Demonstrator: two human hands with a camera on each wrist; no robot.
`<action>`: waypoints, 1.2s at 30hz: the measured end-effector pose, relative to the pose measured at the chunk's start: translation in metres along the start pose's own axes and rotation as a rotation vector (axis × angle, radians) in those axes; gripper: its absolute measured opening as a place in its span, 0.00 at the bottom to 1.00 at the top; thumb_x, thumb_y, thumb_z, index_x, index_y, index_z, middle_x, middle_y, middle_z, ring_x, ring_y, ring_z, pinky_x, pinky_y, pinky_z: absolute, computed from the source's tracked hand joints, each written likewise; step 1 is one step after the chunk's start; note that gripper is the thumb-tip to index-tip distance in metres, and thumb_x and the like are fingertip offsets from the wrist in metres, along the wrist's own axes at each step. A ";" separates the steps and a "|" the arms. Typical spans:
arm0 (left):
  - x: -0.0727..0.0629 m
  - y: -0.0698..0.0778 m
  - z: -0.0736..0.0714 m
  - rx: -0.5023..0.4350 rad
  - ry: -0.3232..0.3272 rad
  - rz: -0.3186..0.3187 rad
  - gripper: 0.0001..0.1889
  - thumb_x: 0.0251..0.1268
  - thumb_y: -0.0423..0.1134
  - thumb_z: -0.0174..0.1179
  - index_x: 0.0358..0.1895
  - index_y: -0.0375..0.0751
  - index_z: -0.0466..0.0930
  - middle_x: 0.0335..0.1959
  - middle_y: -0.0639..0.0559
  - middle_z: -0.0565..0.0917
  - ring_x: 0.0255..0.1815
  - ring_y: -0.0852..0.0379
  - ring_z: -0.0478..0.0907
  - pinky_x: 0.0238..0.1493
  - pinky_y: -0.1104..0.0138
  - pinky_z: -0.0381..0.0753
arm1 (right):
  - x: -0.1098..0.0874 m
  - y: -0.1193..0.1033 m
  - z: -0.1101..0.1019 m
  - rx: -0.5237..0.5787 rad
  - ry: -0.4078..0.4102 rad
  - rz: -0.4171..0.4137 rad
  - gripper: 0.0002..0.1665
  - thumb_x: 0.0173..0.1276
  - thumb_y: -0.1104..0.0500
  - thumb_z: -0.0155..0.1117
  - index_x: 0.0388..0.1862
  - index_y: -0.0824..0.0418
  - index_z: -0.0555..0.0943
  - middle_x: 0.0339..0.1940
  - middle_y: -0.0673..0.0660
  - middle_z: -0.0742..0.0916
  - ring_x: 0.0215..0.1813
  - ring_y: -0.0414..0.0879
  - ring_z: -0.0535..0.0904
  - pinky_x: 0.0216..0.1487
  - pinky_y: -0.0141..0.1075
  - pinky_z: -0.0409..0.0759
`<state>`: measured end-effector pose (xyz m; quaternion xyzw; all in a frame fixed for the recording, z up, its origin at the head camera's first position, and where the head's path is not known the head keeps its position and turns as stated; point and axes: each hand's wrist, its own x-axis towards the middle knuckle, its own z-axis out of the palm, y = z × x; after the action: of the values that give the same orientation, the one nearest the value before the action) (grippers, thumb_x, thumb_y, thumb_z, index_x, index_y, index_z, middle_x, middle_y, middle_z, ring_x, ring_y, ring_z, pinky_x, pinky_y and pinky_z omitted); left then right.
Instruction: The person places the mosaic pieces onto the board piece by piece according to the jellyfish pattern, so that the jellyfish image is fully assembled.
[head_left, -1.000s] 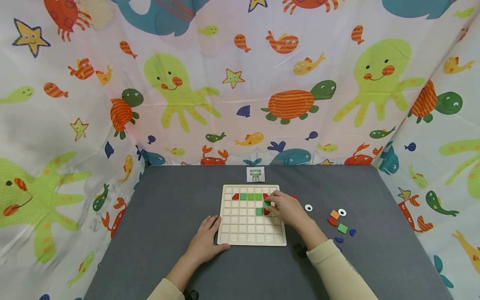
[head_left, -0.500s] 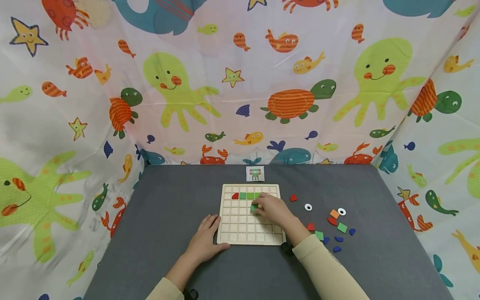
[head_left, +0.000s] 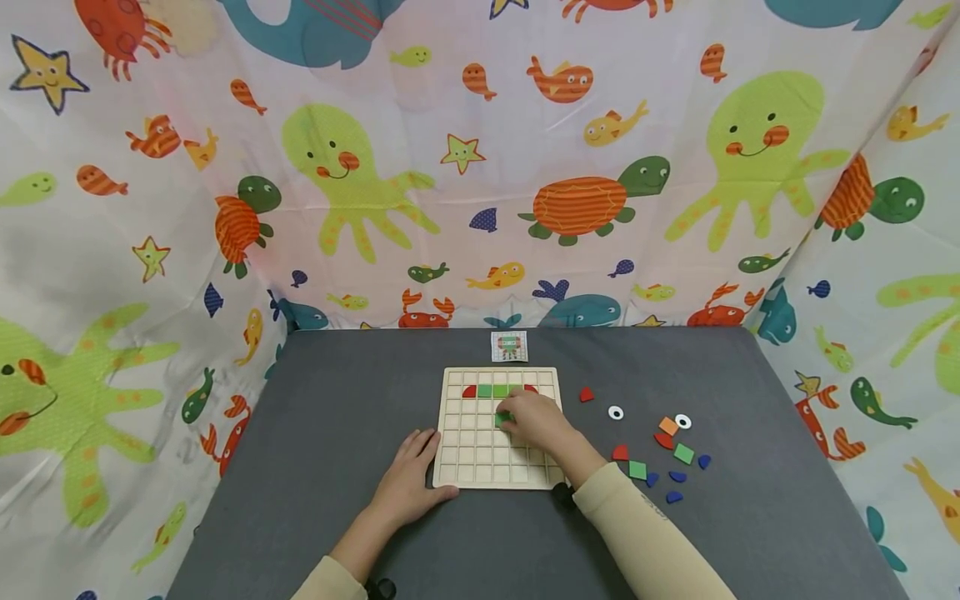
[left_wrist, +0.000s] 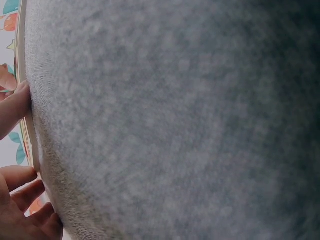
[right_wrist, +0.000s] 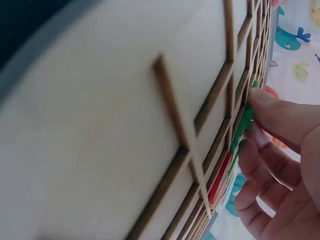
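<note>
The right hand (head_left: 536, 418) pinches a green tile (head_left: 502, 420); the left hand (head_left: 411, 475) rests spread against the board (head_left: 471, 457). The tile looks light and stiff, best gripped by opposite edges.

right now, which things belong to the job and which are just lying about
Likely part of the job:
grid board, touched by the left hand
green piece, pinched by the right hand
picture card
loose coloured pieces, right of the board

Just there:
sea-animal cloth
grey tabletop
</note>
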<state>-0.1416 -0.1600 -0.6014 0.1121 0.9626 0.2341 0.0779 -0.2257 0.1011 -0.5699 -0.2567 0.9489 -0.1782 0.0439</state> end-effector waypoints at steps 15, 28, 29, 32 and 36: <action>0.001 0.001 0.000 0.006 -0.004 -0.001 0.53 0.53 0.62 0.73 0.79 0.40 0.60 0.78 0.44 0.63 0.81 0.40 0.53 0.70 0.45 0.68 | -0.001 0.001 -0.012 0.110 -0.010 0.027 0.25 0.66 0.52 0.74 0.62 0.53 0.83 0.52 0.54 0.84 0.45 0.46 0.82 0.47 0.46 0.81; -0.002 0.001 -0.002 -0.003 -0.005 -0.010 0.53 0.53 0.62 0.73 0.78 0.40 0.61 0.78 0.43 0.63 0.81 0.39 0.52 0.70 0.44 0.67 | -0.029 0.006 -0.037 0.187 0.133 0.016 0.17 0.67 0.54 0.72 0.54 0.56 0.87 0.46 0.52 0.87 0.39 0.44 0.82 0.38 0.37 0.79; -0.002 0.001 -0.002 -0.001 -0.008 -0.010 0.53 0.54 0.62 0.73 0.78 0.40 0.61 0.78 0.43 0.63 0.81 0.39 0.52 0.70 0.44 0.67 | -0.032 0.007 -0.039 0.187 0.144 0.018 0.17 0.67 0.54 0.73 0.53 0.56 0.87 0.45 0.52 0.87 0.38 0.42 0.81 0.37 0.36 0.79; -0.002 0.001 -0.001 -0.003 -0.013 -0.012 0.53 0.54 0.62 0.73 0.79 0.40 0.60 0.78 0.44 0.63 0.81 0.39 0.52 0.70 0.44 0.67 | -0.041 0.008 -0.046 0.192 0.171 0.035 0.17 0.67 0.53 0.73 0.53 0.54 0.87 0.45 0.51 0.88 0.34 0.38 0.78 0.33 0.32 0.77; -0.001 0.001 0.000 -0.010 -0.010 -0.011 0.53 0.53 0.62 0.73 0.79 0.41 0.60 0.78 0.44 0.63 0.81 0.40 0.52 0.70 0.44 0.67 | -0.052 0.011 -0.054 0.198 0.201 0.069 0.17 0.67 0.52 0.73 0.54 0.53 0.88 0.46 0.51 0.89 0.33 0.36 0.77 0.31 0.32 0.75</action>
<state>-0.1406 -0.1593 -0.6005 0.1076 0.9616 0.2378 0.0843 -0.1954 0.1529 -0.5238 -0.1994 0.9344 -0.2944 -0.0201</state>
